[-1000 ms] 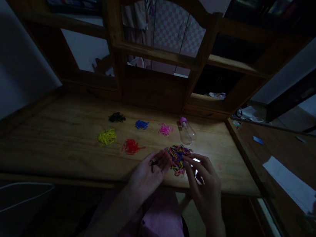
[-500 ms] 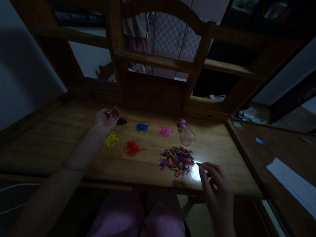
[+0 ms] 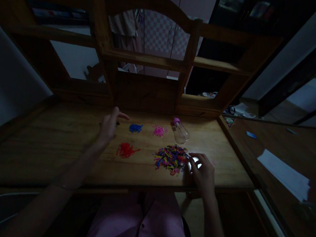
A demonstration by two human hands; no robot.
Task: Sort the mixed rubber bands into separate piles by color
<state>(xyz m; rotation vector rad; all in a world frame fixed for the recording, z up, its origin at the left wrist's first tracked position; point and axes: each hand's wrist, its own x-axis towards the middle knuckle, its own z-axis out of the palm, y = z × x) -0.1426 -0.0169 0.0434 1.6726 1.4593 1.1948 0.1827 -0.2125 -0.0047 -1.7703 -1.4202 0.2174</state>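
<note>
My left hand (image 3: pixel 109 127) is turned over above the back left of the desk, with a finger stretched out to the right. Beneath and beside it, a bit of the black rubber-band pile (image 3: pixel 118 123) shows; the yellow pile is hidden behind the hand and wrist. My right hand (image 3: pixel 203 170) pinches at the right edge of a mixed heap of small coloured rubber bands (image 3: pixel 170 159), a dark strand at its fingertips. Sorted by colour lie a blue pile (image 3: pixel 135 128), a pink pile (image 3: pixel 159 131) and a red pile (image 3: pixel 126 150).
A clear bulb-shaped bottle (image 3: pixel 182 134) with a pink cap lies behind the mixed heap. The wooden desk (image 3: pixel 56 136) has a shelf frame (image 3: pixel 148 59) along its back. On the brown surface at the right are white paper (image 3: pixel 284 175) and a small blue packet (image 3: pixel 251 134).
My left hand has turned from palm up, with black bands on it, to palm down, and covers the yellow pile. The right hand has moved in to the mixed heap. The view has shifted.
</note>
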